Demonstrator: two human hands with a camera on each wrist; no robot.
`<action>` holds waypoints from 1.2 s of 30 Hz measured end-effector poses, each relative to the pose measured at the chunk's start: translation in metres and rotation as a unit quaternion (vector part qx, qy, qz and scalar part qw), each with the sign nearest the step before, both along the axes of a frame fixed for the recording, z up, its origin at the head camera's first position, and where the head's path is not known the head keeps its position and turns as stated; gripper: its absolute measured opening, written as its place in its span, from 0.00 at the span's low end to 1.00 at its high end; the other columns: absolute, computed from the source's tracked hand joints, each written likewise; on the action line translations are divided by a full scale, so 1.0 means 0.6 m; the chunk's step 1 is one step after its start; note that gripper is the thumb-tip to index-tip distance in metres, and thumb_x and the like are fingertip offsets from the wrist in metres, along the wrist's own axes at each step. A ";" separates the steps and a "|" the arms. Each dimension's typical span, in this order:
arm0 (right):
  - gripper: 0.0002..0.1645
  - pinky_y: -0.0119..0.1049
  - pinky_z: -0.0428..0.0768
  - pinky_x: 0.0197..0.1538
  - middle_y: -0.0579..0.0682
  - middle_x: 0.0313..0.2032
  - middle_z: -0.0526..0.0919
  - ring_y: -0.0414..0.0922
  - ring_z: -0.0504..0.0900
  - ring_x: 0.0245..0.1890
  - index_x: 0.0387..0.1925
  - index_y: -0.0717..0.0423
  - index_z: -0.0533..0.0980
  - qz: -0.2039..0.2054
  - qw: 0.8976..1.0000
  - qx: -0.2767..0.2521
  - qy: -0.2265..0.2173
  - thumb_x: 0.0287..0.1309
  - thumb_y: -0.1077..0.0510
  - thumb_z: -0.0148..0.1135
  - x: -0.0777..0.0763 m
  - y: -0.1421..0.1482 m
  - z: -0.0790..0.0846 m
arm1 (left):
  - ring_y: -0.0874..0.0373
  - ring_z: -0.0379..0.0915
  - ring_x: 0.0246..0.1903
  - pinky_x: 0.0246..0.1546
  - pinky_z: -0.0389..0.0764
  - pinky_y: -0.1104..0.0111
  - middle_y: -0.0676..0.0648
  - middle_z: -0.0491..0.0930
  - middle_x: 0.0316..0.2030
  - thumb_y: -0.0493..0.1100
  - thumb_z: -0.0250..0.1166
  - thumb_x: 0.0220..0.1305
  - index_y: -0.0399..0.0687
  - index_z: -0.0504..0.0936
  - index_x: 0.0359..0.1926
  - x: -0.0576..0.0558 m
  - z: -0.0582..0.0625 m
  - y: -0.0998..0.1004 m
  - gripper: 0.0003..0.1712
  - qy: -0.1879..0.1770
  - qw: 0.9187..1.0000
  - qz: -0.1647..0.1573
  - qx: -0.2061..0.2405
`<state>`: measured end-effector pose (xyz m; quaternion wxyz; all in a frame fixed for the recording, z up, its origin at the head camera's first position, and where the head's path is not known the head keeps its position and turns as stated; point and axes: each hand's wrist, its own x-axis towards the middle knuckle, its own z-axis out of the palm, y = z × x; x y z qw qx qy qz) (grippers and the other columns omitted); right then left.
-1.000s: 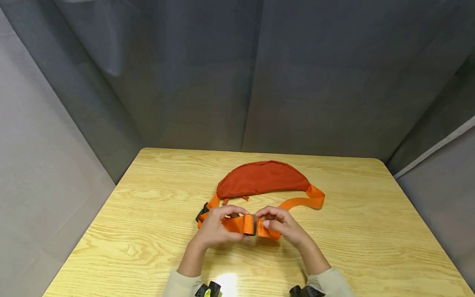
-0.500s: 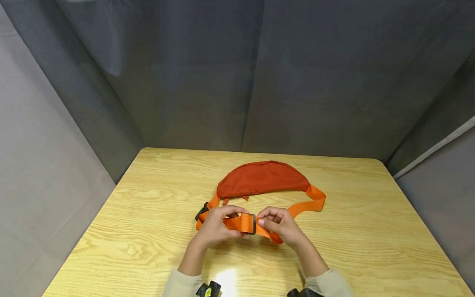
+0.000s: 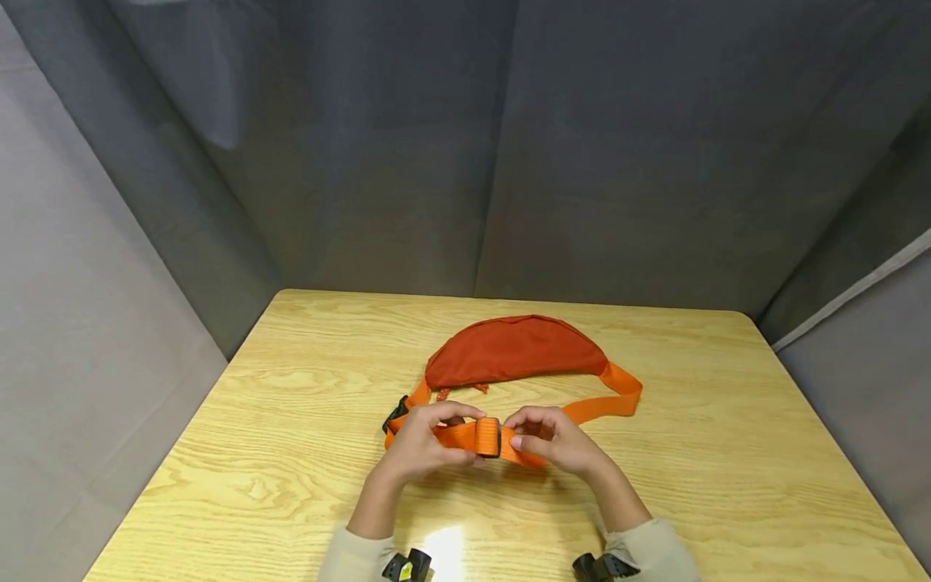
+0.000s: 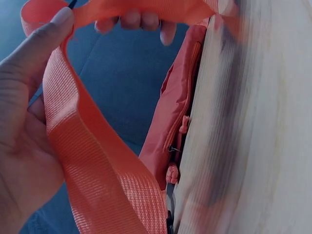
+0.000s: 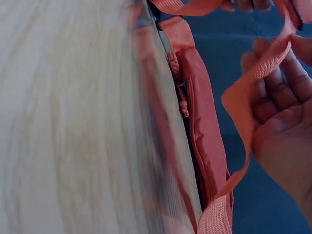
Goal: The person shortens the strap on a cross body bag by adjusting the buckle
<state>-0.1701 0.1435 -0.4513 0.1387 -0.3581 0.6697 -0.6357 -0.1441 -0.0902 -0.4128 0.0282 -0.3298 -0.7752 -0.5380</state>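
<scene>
A red-orange waist bag lies on the table, its orange strap looping toward the person. My left hand holds the strap beside a dark slider buckle, thumb and fingers at the webbing's two edges. On the buckle's other side my right hand pinches the strap between thumb and fingers. The left wrist view shows doubled webbing running from the left hand. In the right wrist view a single length of strap hangs across the right fingers. The exact threading at the slider is too small to tell.
A black side-release buckle sits on the strap left of the left hand. Braided zipper pulls hang from the bag. The wooden table extends to both sides, with grey curtains behind it.
My right hand has shifted slightly, and the strap end beneath it no longer droops as it did half a second ago. The strap's bend at the far right has slid slightly right.
</scene>
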 end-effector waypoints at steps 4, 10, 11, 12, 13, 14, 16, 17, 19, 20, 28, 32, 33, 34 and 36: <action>0.07 0.33 0.71 0.22 0.59 0.26 0.75 0.40 0.70 0.22 0.34 0.69 0.73 -0.033 0.999 -0.001 0.010 0.52 0.72 0.51 -0.001 0.002 -0.004 | 0.54 0.73 0.28 0.33 0.73 0.63 0.49 0.77 0.30 0.33 0.72 0.34 0.43 0.78 0.41 0.006 0.011 0.000 0.26 -0.010 1.000 0.009 -0.008; 0.06 0.29 0.70 0.18 0.55 0.24 0.76 0.38 0.69 0.18 0.34 0.67 0.73 -0.058 0.996 -0.057 -0.029 0.52 0.72 0.51 0.001 -0.014 -0.008 | 0.55 0.72 0.28 0.31 0.73 0.64 0.49 0.77 0.30 0.36 0.73 0.34 0.46 0.78 0.42 0.004 0.011 0.006 0.26 -0.027 0.999 0.022 -0.020; 0.06 0.29 0.70 0.20 0.54 0.25 0.76 0.39 0.71 0.19 0.34 0.67 0.73 -0.060 0.995 -0.066 -0.042 0.53 0.71 0.51 0.001 -0.017 -0.008 | 0.56 0.72 0.28 0.31 0.74 0.64 0.50 0.77 0.30 0.36 0.73 0.35 0.46 0.78 0.42 0.003 0.010 0.007 0.26 -0.034 0.999 0.022 -0.019; 0.06 0.29 0.71 0.21 0.54 0.26 0.77 0.39 0.72 0.20 0.34 0.67 0.73 -0.062 0.994 -0.073 -0.049 0.53 0.70 0.52 0.002 -0.019 -0.008 | 0.56 0.72 0.28 0.30 0.74 0.65 0.50 0.77 0.29 0.36 0.73 0.35 0.47 0.77 0.42 0.002 0.009 0.008 0.26 -0.041 0.999 0.021 -0.017; 0.06 0.29 0.72 0.23 0.53 0.28 0.77 0.40 0.73 0.22 0.35 0.67 0.73 -0.067 0.993 -0.075 -0.054 0.53 0.69 0.53 0.003 -0.021 -0.007 | 0.56 0.73 0.28 0.29 0.74 0.65 0.50 0.78 0.29 0.36 0.72 0.35 0.47 0.77 0.42 0.001 0.009 0.009 0.26 -0.044 0.999 0.020 -0.016; 0.07 0.29 0.73 0.24 0.53 0.29 0.77 0.40 0.74 0.24 0.35 0.67 0.73 -0.070 0.993 -0.075 -0.056 0.53 0.68 0.53 0.004 -0.021 -0.007 | 0.56 0.73 0.28 0.29 0.74 0.65 0.50 0.78 0.28 0.36 0.72 0.35 0.46 0.77 0.42 0.001 0.008 0.009 0.26 -0.047 0.999 0.019 -0.014; 0.09 0.31 0.74 0.26 0.55 0.31 0.77 0.43 0.75 0.26 0.38 0.67 0.72 -0.076 0.994 -0.069 -0.049 0.53 0.67 0.54 0.007 -0.021 -0.006 | 0.56 0.73 0.27 0.28 0.75 0.66 0.49 0.78 0.26 0.36 0.72 0.35 0.46 0.77 0.42 0.000 0.007 0.010 0.26 -0.047 0.999 0.017 -0.011; 0.10 0.32 0.75 0.28 0.56 0.32 0.77 0.44 0.76 0.28 0.39 0.66 0.72 -0.079 0.994 -0.064 -0.043 0.53 0.66 0.54 0.008 -0.021 -0.004 | 0.56 0.73 0.27 0.28 0.75 0.66 0.49 0.77 0.26 0.35 0.72 0.35 0.45 0.77 0.42 0.000 0.006 0.009 0.26 -0.048 0.999 0.017 -0.010; 0.13 0.36 0.76 0.32 0.58 0.36 0.76 0.47 0.76 0.32 0.42 0.65 0.71 -0.085 0.995 -0.050 -0.031 0.53 0.66 0.54 0.011 -0.018 -0.001 | 0.55 0.73 0.28 0.29 0.74 0.65 0.49 0.77 0.26 0.35 0.72 0.36 0.45 0.77 0.42 0.000 0.006 0.008 0.26 -0.042 0.999 0.017 -0.011; 0.14 0.38 0.75 0.34 0.58 0.37 0.76 0.49 0.76 0.34 0.44 0.64 0.71 -0.086 0.995 -0.040 -0.024 0.53 0.67 0.54 0.013 -0.017 0.001 | 0.55 0.73 0.28 0.31 0.74 0.64 0.49 0.77 0.26 0.35 0.72 0.36 0.44 0.77 0.42 0.001 0.006 0.007 0.26 -0.039 0.999 0.018 -0.012; 0.29 0.51 0.68 0.44 0.48 0.41 0.76 0.46 0.74 0.40 0.48 0.54 0.69 -0.117 0.986 0.068 0.095 0.41 0.61 0.67 0.039 -0.023 0.037 | 0.55 0.72 0.32 0.36 0.72 0.62 0.51 0.77 0.36 0.40 0.73 0.35 0.47 0.78 0.44 0.003 0.009 0.005 0.27 -0.027 0.998 0.032 -0.037; 0.30 0.49 0.71 0.39 0.48 0.37 0.77 0.44 0.76 0.35 0.46 0.56 0.70 -0.133 0.978 0.075 0.143 0.36 0.62 0.69 0.045 -0.031 0.047 | 0.55 0.72 0.32 0.36 0.72 0.61 0.50 0.77 0.33 0.40 0.73 0.35 0.46 0.78 0.44 0.003 0.009 0.006 0.27 -0.031 0.998 0.035 -0.040; 0.30 0.49 0.72 0.37 0.49 0.36 0.77 0.45 0.76 0.34 0.46 0.58 0.70 -0.134 0.977 0.072 0.151 0.36 0.63 0.69 0.045 -0.032 0.047 | 0.55 0.71 0.32 0.36 0.72 0.61 0.49 0.77 0.32 0.39 0.73 0.36 0.46 0.78 0.44 0.003 0.009 0.006 0.27 -0.031 0.998 0.035 -0.040; 0.29 0.48 0.72 0.36 0.50 0.36 0.77 0.45 0.76 0.33 0.45 0.59 0.70 -0.136 0.976 0.071 0.155 0.36 0.64 0.69 0.045 -0.033 0.047 | 0.54 0.71 0.32 0.36 0.72 0.60 0.49 0.77 0.33 0.39 0.73 0.36 0.46 0.78 0.44 0.003 0.009 0.006 0.27 -0.031 0.998 0.034 -0.040; 0.28 0.47 0.73 0.35 0.50 0.35 0.77 0.44 0.75 0.33 0.44 0.61 0.70 -0.142 0.974 0.071 0.161 0.36 0.66 0.68 0.046 -0.032 0.046 | 0.54 0.71 0.33 0.36 0.72 0.61 0.50 0.77 0.34 0.39 0.73 0.36 0.46 0.77 0.44 0.003 0.007 0.007 0.27 -0.033 0.998 0.034 -0.039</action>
